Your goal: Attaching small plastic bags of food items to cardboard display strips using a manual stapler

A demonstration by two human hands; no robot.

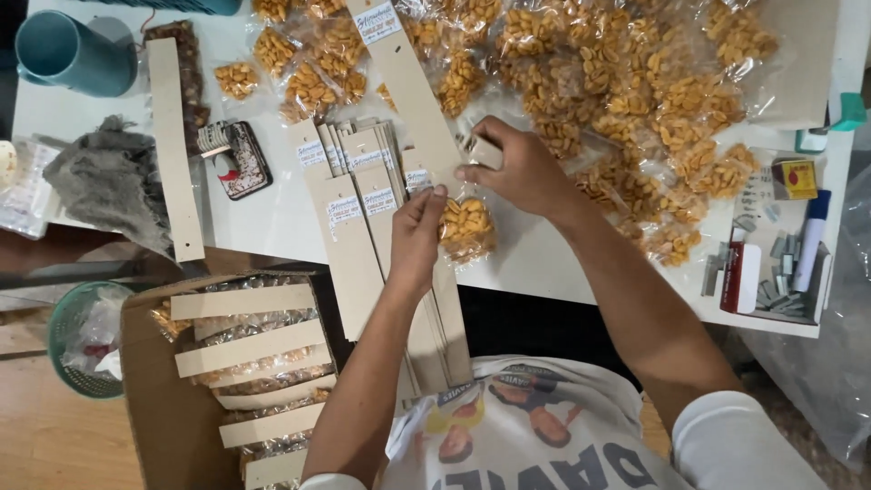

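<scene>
A: Head view, left hand status?
B: Fingers closed in a pinch on the top edge of a clear snack packet, which lies on the white table against a long cardboard strip.
A: Right hand?
B: Closed around a small stapler, held at the strip just above the packet.
A: Adjacent items?
B: More labelled cardboard strips lie just left of the hands. A heap of filled snack packets covers the far side of the table. A cardboard box at lower left holds finished strips with packets. A teal cup stands at the far left corner; staple boxes lie at right.
</scene>
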